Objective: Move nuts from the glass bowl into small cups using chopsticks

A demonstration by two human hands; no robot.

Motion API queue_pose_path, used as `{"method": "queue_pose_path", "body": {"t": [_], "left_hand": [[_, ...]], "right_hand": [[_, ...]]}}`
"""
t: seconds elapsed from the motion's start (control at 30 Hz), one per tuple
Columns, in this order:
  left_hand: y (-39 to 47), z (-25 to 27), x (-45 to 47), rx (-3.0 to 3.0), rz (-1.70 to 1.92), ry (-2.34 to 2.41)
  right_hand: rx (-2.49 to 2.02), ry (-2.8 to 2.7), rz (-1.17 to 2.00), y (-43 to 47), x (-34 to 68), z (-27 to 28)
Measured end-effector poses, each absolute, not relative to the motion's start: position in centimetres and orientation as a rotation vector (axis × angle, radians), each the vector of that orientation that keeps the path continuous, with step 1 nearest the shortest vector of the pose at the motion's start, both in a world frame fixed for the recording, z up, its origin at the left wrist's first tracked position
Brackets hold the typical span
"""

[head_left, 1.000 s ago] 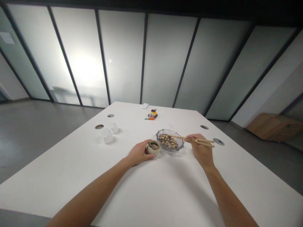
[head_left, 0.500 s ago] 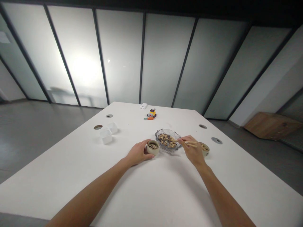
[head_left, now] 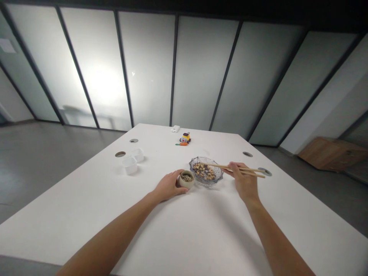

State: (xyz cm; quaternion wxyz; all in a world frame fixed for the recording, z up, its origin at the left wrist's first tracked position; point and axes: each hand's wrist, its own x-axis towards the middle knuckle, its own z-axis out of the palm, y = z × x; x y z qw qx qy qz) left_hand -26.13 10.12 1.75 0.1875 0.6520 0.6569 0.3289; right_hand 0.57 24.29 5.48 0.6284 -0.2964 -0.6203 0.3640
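My left hand (head_left: 169, 186) is curled around a small round beige cup (head_left: 186, 184) standing on the table, with greyish-brown seeds inside. Just right of the cup sits a clear glass bowl (head_left: 219, 176) with a jagged rim, holding a mix of pale nuts (head_left: 209, 175) and dark pieces. My right hand (head_left: 246, 183) grips a pair of wooden chopsticks (head_left: 253, 171), whose tips reach over the bowl. Whether anything is pinched between the tips is too small to tell. The second cup, on the right, is hidden behind my right hand.
Two joined clear plastic containers (head_left: 130, 165) stand to the left. Farther back are a yellow toy vehicle (head_left: 185, 138), an orange toy carrot (head_left: 183, 144) and a white box-like object (head_left: 175, 129). Round holes (head_left: 120, 154) are set along both sides of the white table (head_left: 178, 230).
My right hand has moved right with the chopsticks, which now lie flatter across the bowl, and it now covers the right-hand cup. My left hand stays on its cup.
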Motion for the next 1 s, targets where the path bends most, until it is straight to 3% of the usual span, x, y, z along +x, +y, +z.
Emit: {"method": "queue_pose_path", "body": {"t": [0.13,0.3,0.57,0.83,1.0], "left_hand": [[10.3,1.5,-26.2,1.850,0.922,1.867],[10.1,1.9,-26.1,1.820,0.902,1.872],[10.1,1.8,-26.1,1.843,0.932,1.846],[10.1,1.8,-26.1,1.825,0.935,1.874],[10.3,1.4,-26.3,1.842,0.941,1.860]], "right_hand": [[-0.579,-1.199,1.140,24.2,0.1,5.8],[-0.598,-1.321,1.216,23.3,-0.2,6.2],[-0.933,-1.674,0.613,23.5,1.9,7.1],[-0.735,-2.026,0.621,23.6,0.1,5.1],[-0.648,-1.968,0.536,24.1,-0.3,4.0]]}}
